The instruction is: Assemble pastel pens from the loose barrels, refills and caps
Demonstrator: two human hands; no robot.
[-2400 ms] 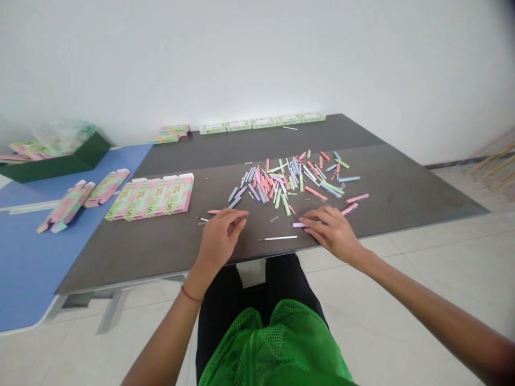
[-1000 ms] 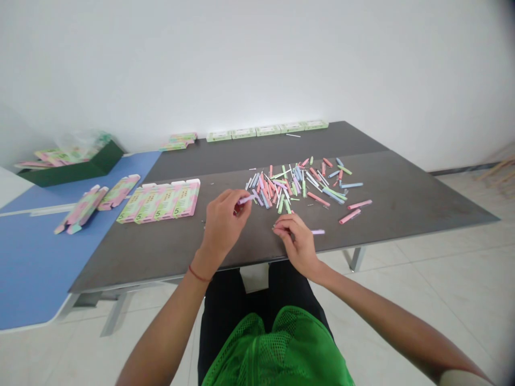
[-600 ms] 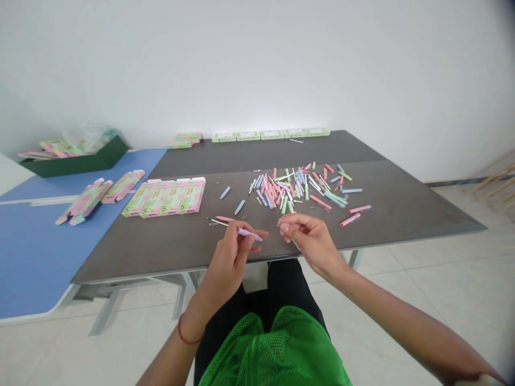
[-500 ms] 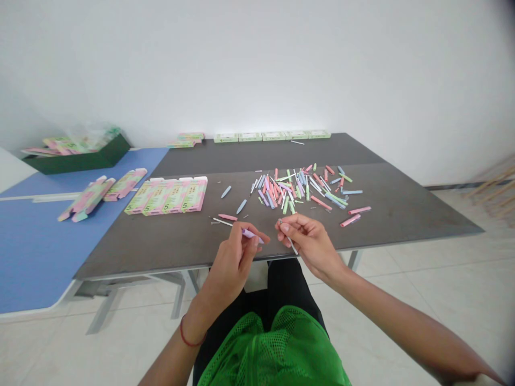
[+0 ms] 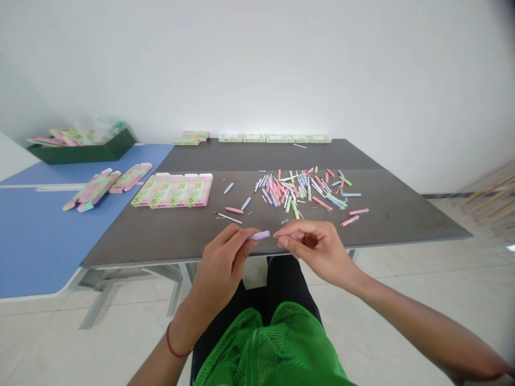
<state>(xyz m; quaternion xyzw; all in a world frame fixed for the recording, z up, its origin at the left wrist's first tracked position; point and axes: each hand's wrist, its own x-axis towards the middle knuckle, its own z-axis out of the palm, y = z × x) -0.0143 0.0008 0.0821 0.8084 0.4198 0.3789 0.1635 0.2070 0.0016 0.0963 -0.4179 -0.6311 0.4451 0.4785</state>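
My left hand (image 5: 225, 249) pinches a short lilac pen barrel (image 5: 259, 235) between thumb and fingers, just above the table's front edge. My right hand (image 5: 311, 244) faces it in a tight pinch, its fingertips almost at the barrel's end. The thin white refill it held shows no more, hidden by those fingertips. Ahead lies a loose heap of pastel pen parts (image 5: 298, 190) on the dark grey table (image 5: 161, 241). A pink barrel (image 5: 234, 210) and a white refill (image 5: 229, 217) lie nearest my hands.
Flat printed pink-and-green cartons (image 5: 172, 191) lie left of the heap. Behind them, a row of green boxes (image 5: 276, 138) lines the far table edge. A blue table (image 5: 40, 236) adjoins on the left, holding more cartons and a dark green tray (image 5: 82, 153).
My hands have come together, and the white refill in my right hand no longer shows. The lilac barrel now lies level between them. The view has tilted slightly.
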